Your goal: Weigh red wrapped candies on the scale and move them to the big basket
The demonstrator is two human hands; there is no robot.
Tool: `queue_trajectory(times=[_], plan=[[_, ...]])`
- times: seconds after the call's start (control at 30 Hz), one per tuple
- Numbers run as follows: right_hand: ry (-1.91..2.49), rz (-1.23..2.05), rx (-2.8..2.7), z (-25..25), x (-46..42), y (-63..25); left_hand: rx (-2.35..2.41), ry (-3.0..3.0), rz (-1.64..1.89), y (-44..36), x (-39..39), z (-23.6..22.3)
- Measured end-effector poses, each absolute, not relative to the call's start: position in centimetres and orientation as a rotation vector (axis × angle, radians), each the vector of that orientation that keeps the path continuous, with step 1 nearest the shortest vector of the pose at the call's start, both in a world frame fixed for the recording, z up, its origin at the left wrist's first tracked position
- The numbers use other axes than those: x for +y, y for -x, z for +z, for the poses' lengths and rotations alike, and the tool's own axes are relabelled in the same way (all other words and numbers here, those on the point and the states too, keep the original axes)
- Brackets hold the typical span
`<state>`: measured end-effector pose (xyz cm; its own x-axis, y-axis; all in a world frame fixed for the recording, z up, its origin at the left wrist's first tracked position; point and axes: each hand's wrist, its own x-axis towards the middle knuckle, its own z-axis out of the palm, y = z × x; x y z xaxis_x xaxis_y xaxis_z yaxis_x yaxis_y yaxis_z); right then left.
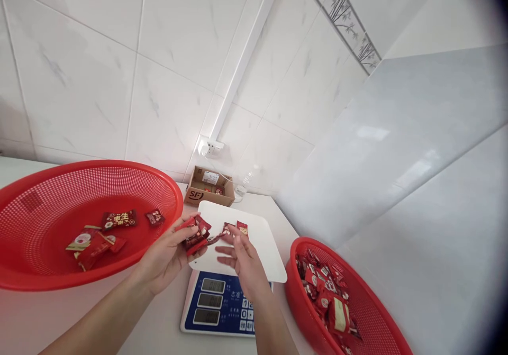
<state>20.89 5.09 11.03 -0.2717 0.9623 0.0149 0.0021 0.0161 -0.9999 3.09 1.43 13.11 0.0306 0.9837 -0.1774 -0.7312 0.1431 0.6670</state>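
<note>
My left hand (169, 257) grips a small bunch of red wrapped candies (195, 233) just over the left edge of the white weighing tray (262, 244). My right hand (243, 257) hovers over the tray with its fingers pinched on one red candy (222, 234) beside that bunch. Another red candy packet (242, 228) lies on the tray just past my right fingers. The tray sits on a blue digital scale (216, 305) with three displays.
A large red mesh basket (47, 196) at the left holds several red packets. A second red basket (305, 302) at the right is full of candies. A small cardboard box (207, 187) and a clear plastic bottle (243, 181) stand against the tiled wall.
</note>
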Motion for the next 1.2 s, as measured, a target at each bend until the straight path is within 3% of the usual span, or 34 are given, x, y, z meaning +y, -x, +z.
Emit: queue_trajectory(times=[0.07,0.13,0.3,0.5,0.8,1.2], plan=[[0.993,1.53,-1.346,11.6,3.7,-20.6,0.704,-0.53,1.323,-3.6,1.2,12.8],[1.025,1.467,-1.373,11.9,2.9,-20.5,0.697,-0.598,1.261,-3.9,1.1,12.7],[1.212,1.158,-1.432,11.3,3.5,-22.3,0.732,-0.561,1.25,-3.3,1.3,12.8],[1.425,0.522,-1.607,9.8,4.8,-24.9,0.777,-0.489,1.409,-1.9,1.7,13.5],[1.615,0.379,-1.943,8.7,4.7,-25.7,0.779,-0.485,1.421,-1.7,1.6,13.9],[1.546,0.208,-2.048,7.1,9.4,-23.2,0.786,-0.489,1.369,-1.9,1.5,13.8]])
